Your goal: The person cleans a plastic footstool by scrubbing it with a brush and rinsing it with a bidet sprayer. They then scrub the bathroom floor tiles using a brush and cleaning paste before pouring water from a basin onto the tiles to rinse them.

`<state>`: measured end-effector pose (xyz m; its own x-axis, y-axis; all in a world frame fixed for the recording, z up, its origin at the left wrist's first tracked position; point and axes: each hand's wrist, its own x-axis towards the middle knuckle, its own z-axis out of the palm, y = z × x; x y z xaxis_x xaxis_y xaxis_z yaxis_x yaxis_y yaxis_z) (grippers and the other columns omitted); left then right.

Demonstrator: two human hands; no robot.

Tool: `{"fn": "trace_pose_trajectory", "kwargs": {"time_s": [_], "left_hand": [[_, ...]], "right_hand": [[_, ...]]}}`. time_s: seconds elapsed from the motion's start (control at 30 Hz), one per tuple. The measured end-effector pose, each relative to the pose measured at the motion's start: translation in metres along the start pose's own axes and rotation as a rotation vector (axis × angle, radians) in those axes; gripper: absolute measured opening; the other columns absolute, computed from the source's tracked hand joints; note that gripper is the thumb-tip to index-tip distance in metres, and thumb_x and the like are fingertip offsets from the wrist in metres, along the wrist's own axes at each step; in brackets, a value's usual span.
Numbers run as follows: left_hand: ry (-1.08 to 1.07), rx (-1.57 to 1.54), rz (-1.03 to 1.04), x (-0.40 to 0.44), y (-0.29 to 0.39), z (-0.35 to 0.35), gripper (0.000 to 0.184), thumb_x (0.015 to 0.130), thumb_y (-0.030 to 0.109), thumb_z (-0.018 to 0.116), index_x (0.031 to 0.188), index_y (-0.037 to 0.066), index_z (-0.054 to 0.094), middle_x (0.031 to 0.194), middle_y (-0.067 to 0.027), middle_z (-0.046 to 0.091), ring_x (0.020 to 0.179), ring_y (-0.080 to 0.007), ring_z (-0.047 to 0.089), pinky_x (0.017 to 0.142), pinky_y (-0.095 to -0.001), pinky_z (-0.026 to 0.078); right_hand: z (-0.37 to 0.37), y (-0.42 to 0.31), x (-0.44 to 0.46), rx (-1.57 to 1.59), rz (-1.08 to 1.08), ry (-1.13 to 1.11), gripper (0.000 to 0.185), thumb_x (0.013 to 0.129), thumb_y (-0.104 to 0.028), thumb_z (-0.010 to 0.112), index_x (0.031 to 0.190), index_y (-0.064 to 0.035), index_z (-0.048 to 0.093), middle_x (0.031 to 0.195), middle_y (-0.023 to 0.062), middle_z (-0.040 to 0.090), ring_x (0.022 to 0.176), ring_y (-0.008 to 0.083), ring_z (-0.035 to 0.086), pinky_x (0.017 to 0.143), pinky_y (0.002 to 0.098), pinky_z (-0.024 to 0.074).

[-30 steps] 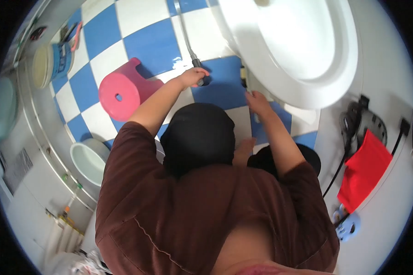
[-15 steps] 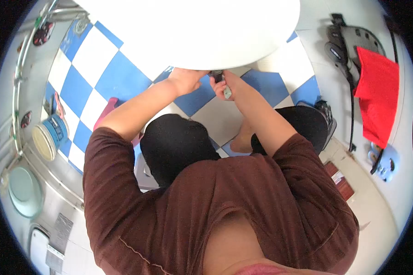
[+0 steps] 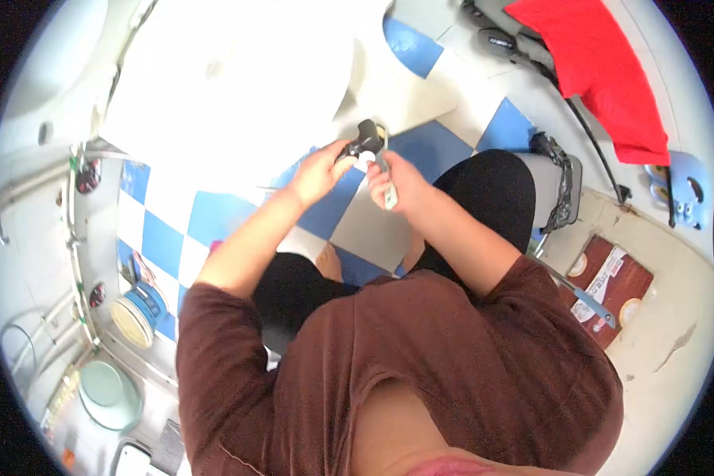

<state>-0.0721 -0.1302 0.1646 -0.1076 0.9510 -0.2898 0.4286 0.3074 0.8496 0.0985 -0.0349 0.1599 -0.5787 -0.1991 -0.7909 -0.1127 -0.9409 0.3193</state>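
Note:
My left hand (image 3: 319,176) is closed round a black shower head (image 3: 365,140), just below the overexposed white basin (image 3: 238,79). Right beside it, my right hand (image 3: 397,184) grips a brush with a pale green handle (image 3: 390,196); its head lies close to the shower head and is partly hidden. The two hands are near each other over the blue and white tiled floor (image 3: 325,206), between my knees.
At right, a red cloth (image 3: 595,71) hangs by black straps on the wall, near a grey bin (image 3: 549,190) with a black bag. A blue bucket (image 3: 140,311) and a green basin (image 3: 109,395) are at lower left. A brown box (image 3: 611,285) lies at lower right.
The view has turned and shifted to the right. My hands, apart at first, have come together with the shower head and the brush, and now show from under the white basin's edge.

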Motion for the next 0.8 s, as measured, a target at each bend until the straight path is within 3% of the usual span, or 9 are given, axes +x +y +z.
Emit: {"fn": "trace_pose_trajectory", "kwargs": {"time_s": [0.17,0.27,0.5,0.8], "left_hand": [[0.178,-0.159,-0.129,0.033,0.022,0.006,0.038,0.088,0.038,0.056,0.103,0.003,0.056,0.077,-0.0121,0.059,0.071,-0.0227,0.056,0.066,-0.0337,0.044],[0.279,-0.122,-0.240,0.047,0.036,0.009,0.040,0.088,0.040,0.056,0.100,0.002,0.056,0.075,-0.0106,0.058,0.068,-0.0197,0.053,0.064,-0.0332,0.043],[0.518,0.070,-0.240,0.065,0.073,0.026,0.043,0.084,0.049,0.058,0.086,0.006,0.057,0.062,-0.0126,0.056,0.060,-0.0317,0.055,0.056,-0.0392,0.043],[0.497,-0.055,-0.161,0.081,0.075,0.036,0.041,0.084,0.045,0.059,0.088,0.005,0.060,0.062,-0.0117,0.056,0.058,-0.0264,0.055,0.057,-0.0374,0.043]], "right_hand": [[0.004,0.008,-0.002,-0.014,-0.119,0.006,0.035,0.094,-0.040,0.039,0.082,-0.0084,0.049,0.059,-0.0045,0.043,0.042,0.0041,0.037,0.034,0.0174,0.0307],[0.006,0.010,-0.003,-0.068,-0.156,0.042,0.035,0.094,-0.040,0.039,0.081,-0.0089,0.049,0.060,-0.0044,0.043,0.041,0.0040,0.037,0.034,0.0175,0.0299],[0.011,0.006,-0.010,-0.052,-0.203,0.055,0.030,0.094,-0.036,0.038,0.081,-0.0107,0.046,0.058,-0.0031,0.041,0.042,0.0076,0.031,0.038,0.0227,0.0262],[0.017,-0.002,-0.037,-0.079,-0.373,0.059,0.029,0.094,-0.036,0.036,0.093,-0.0092,0.046,0.061,-0.0014,0.041,0.046,0.0085,0.033,0.040,0.0239,0.0279]]}}
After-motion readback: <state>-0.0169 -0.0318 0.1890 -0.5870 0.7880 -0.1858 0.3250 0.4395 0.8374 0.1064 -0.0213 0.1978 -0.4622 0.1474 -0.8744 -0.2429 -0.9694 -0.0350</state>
